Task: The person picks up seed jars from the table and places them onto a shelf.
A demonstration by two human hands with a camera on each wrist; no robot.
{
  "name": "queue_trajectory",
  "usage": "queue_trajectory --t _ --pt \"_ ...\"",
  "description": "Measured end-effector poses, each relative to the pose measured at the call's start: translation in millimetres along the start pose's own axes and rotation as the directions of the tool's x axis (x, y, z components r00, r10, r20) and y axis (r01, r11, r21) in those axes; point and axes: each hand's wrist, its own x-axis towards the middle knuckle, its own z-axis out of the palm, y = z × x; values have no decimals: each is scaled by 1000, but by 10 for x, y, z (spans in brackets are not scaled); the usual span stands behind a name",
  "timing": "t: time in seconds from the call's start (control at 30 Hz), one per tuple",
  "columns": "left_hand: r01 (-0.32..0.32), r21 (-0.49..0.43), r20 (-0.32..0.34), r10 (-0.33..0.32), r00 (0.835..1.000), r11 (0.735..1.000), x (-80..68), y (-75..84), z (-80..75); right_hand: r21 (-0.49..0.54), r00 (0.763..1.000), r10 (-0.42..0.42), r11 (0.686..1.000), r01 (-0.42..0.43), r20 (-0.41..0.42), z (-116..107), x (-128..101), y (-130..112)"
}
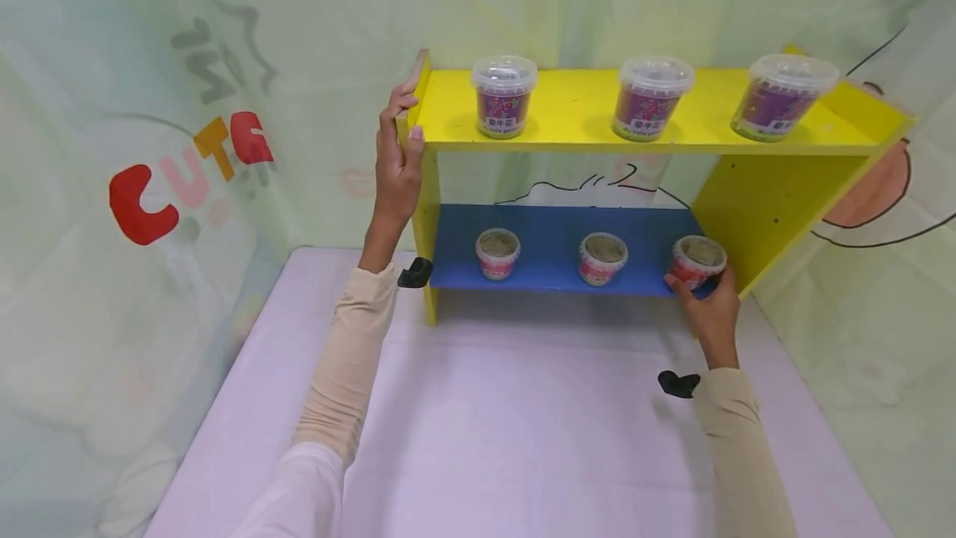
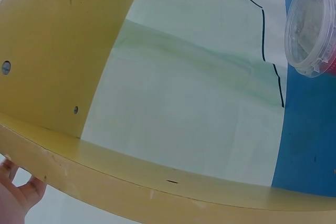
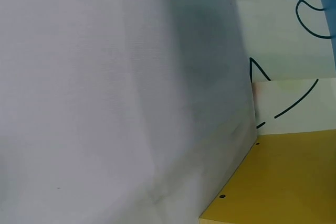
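Note:
A small plastic cup with a red and pink label (image 1: 693, 262) stands at the right end of the blue lower shelf board (image 1: 545, 272). My right hand (image 1: 713, 314) holds it from the front, thumb on its left side and fingers round its right. Up at the left, my left hand (image 1: 399, 164) grips the side panel of the yellow shelf unit (image 1: 427, 222), with the thumb at the panel's front edge. Its fingertips (image 2: 35, 188) show at the panel in the left wrist view. The right wrist view does not show the right hand.
Two more red-labelled cups, one left (image 1: 497, 254) and one mid-board (image 1: 602, 259), share the blue board. Three purple-labelled cups with clear lids, left (image 1: 504, 102), middle (image 1: 650, 102) and right (image 1: 780, 102), stand on the yellow board above. A white cloth-covered table (image 1: 523, 430) lies underneath.

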Motion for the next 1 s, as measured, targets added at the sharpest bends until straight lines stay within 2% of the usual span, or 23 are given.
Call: queue_trajectory --t 0.27,0.4,0.5,0.6,0.7,0.77,0.87,1.0 --pt "-20 31 -7 20 1000 999 -17 -2 4 36 989 -132 990 134 -66 42 -161 100" --pt "-24 54 -12 25 1000 998 -15 11 -4 23 989 -124 992 126 -76 67 -413 110" --pt "-25 85 -17 27 1000 996 0 9 -12 -39 997 -80 996 79 -20 104 -712 143" --pt "-25 108 -23 27 999 994 -4 -126 -7 -134 989 -65 988 83 132 146 -1052 228" --pt "-28 121 -36 33 999 992 6 -290 -11 -195 951 -61 973 124 302 211 -1334 298" --pt "-27 124 -40 32 999 992 17 -364 -18 -191 919 -41 974 125 393 272 -1482 315" --pt "-40 122 -36 45 998 992 26 -399 -28 -152 895 -16 984 93 445 367 -1625 315" --pt "-47 99 -28 50 998 994 4 -406 -24 -137 891 -9 987 80 453 464 -1727 333"
